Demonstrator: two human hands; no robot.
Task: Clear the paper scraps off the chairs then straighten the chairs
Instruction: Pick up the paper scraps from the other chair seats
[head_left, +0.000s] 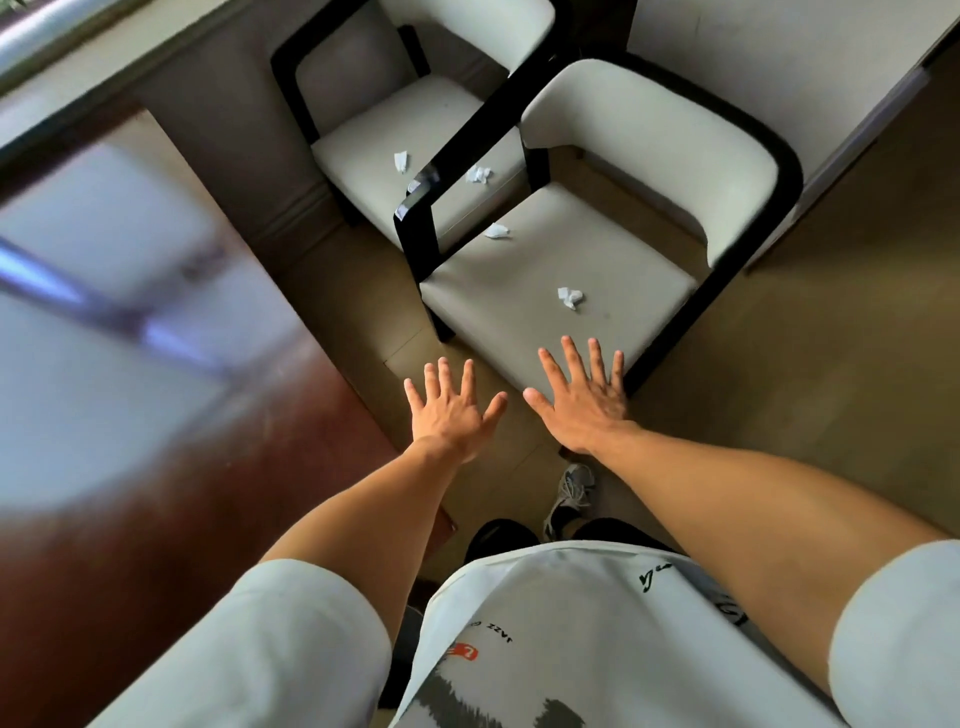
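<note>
Head view: both hands (454, 410) (584, 395) flat, fingers spread, empty; crumpled paper scraps (570, 298) on padded chair seat (519, 291).

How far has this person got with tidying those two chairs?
Nothing looks done yet. Two paper scraps lie on the near chair, and more scraps on the far chair. The left hand and right hand are spread open, holding nothing. Clearing and straightening both remain; the chairs sit askew.

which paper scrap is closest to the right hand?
The scrap near the front of the nearer chair's seat, just beyond the right hand. The others lie farther back.
</note>
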